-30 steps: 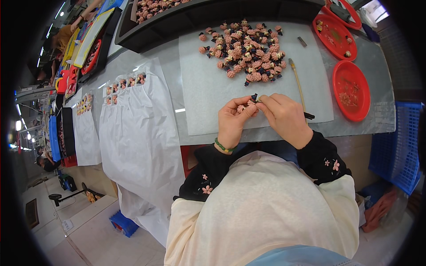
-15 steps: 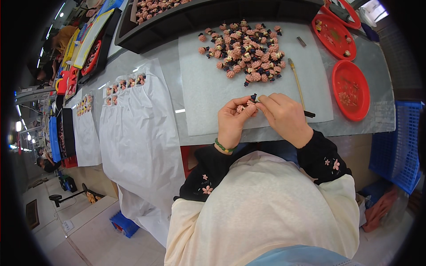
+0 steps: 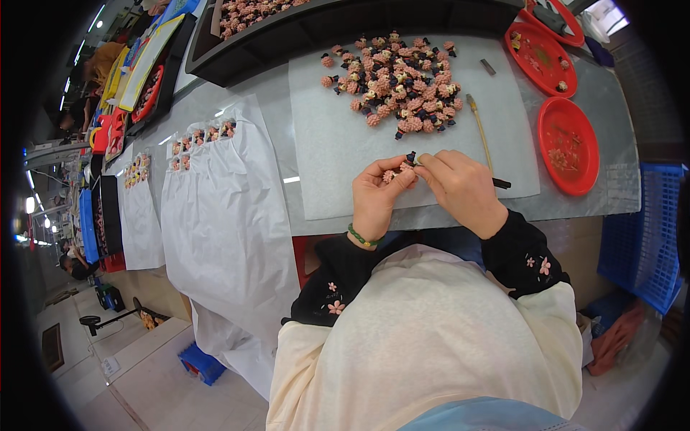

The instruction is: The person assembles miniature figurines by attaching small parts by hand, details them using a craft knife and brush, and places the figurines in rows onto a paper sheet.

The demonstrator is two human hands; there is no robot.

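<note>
Between the fingertips of my left hand (image 3: 375, 195) is a small figurine (image 3: 408, 164) with pink curly hair and a dark body. My right hand (image 3: 461, 188) meets it from the other side, thumb and forefinger pinched close against the figurine; whether they grip it or some tiny piece is too small to make out. Both hands hover over the near part of a white foam sheet (image 3: 330, 172). Beyond them lies a heap of similar pink and dark figurines (image 3: 406, 86). A thin brush with a wooden handle (image 3: 480, 136) rests to the right of my hands.
Red oval trays (image 3: 569, 147) with pink scraps stand at the right. A dark crate (image 3: 323, 29) of figurines spans the back. Left of the sheet, several bagged figurines (image 3: 205, 136) lie on white plastic. A small grey block (image 3: 488, 67) sits near the sheet's far right corner.
Hardly anything differs. My fingers keep nearly the same hold at the figurine, and the heap, brush and trays stay where they were.
</note>
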